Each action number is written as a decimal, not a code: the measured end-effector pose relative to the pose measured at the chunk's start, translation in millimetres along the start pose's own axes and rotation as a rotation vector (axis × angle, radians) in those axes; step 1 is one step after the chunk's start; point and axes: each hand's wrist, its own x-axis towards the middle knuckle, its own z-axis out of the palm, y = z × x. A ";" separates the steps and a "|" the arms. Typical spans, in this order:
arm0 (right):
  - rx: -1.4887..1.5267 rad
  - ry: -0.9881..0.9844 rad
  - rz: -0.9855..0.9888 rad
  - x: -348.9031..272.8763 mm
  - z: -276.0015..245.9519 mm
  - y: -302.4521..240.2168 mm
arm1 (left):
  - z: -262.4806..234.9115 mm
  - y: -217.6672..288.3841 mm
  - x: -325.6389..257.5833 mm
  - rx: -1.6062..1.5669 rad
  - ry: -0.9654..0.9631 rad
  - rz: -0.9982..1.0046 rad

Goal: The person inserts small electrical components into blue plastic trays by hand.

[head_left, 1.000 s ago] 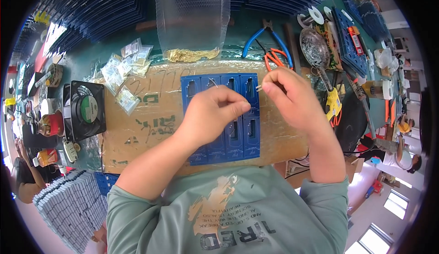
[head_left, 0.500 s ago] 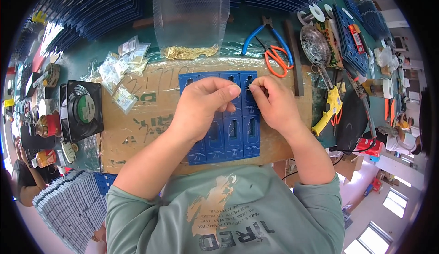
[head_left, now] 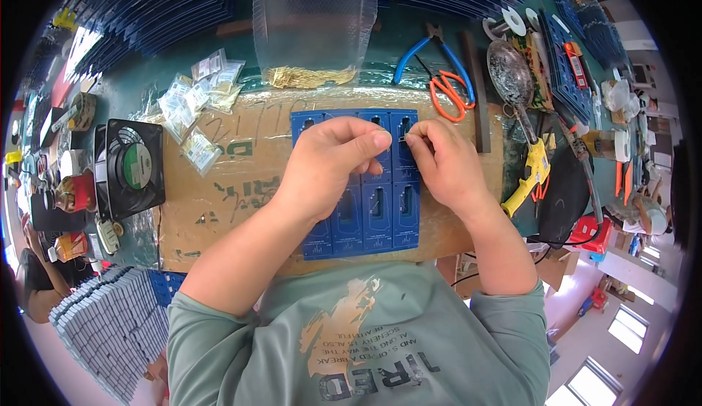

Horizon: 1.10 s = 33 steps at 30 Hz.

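Note:
A blue circuit board panel (head_left: 376,216), split into several units with slots, lies flat on the cardboard in front of me. Above its left half my left hand (head_left: 333,161) is closed, thumb pressed against the fingers; whatever it pinches is too small to name. My right hand (head_left: 444,163) pinches a tiny thin metal piece (head_left: 404,140) over the panel's upper right unit. The two hands are apart, fingertips facing each other. Beyond the panel, a clear plastic container (head_left: 314,33) holds a heap of thin gold-coloured metal pieces (head_left: 311,78).
Small clear packets (head_left: 199,150) lie left of the panel, beside a black fan (head_left: 131,174). Blue-handled cutters (head_left: 446,55) and orange-handled scissors (head_left: 447,97) lie far right, near a dark bar (head_left: 475,92), a metal ladle (head_left: 510,73) and a yellow-handled tool (head_left: 528,178). Blue boards stand stacked behind.
The view has shifted slightly, so the bench items sit a little differently. Both hands keep nearly the same pinched pose above the panel; my right fingertips have barely moved.

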 end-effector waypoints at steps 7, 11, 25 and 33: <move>-0.021 -0.057 -0.015 3.3 -5.7 -1.9 | -0.8 -0.6 -0.4 0.013 -0.003 0.002; -0.108 -0.078 -0.052 5.0 -6.8 -1.2 | -0.3 -0.9 -0.5 0.010 -0.004 0.005; -0.392 -0.078 -0.275 9.0 -5.1 -10.1 | 2.0 3.6 -1.7 -0.017 -0.008 -0.019; -0.263 -0.065 -0.218 7.3 -5.6 -9.2 | 1.1 1.5 -1.1 -0.038 -0.022 0.003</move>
